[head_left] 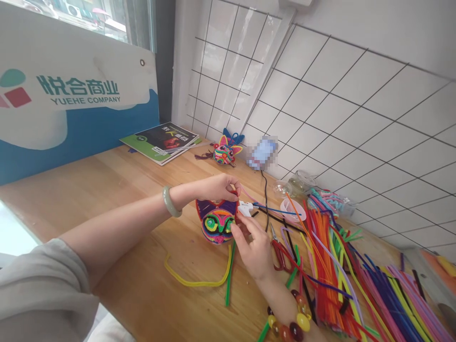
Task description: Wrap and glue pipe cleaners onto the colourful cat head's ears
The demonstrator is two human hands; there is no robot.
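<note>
A many-coloured pipe-cleaner cat mask (216, 222) stands on the wooden table (117, 190). My left hand (218, 187), with a pale green bangle on the wrist, curls over the mask's top edge, fingers pinched at its right corner. My right hand (253, 247), wearing a beaded bracelet, pinches the mask's right side with thumb and forefinger. A thin pink pipe cleaner (251, 197) runs off from that corner. A yellow pipe cleaner (199, 280) and a green one (229, 275) lie loose in front of the mask.
A big heap of coloured pipe cleaners (342, 280) fills the right of the table, with red-handled scissors (280, 249) and a white glue gun (245, 208) beside it. A second finished mask (224, 153), a blurred phone (262, 152), booklets (162, 141) and a blue-white sign (71, 95) stand at the back.
</note>
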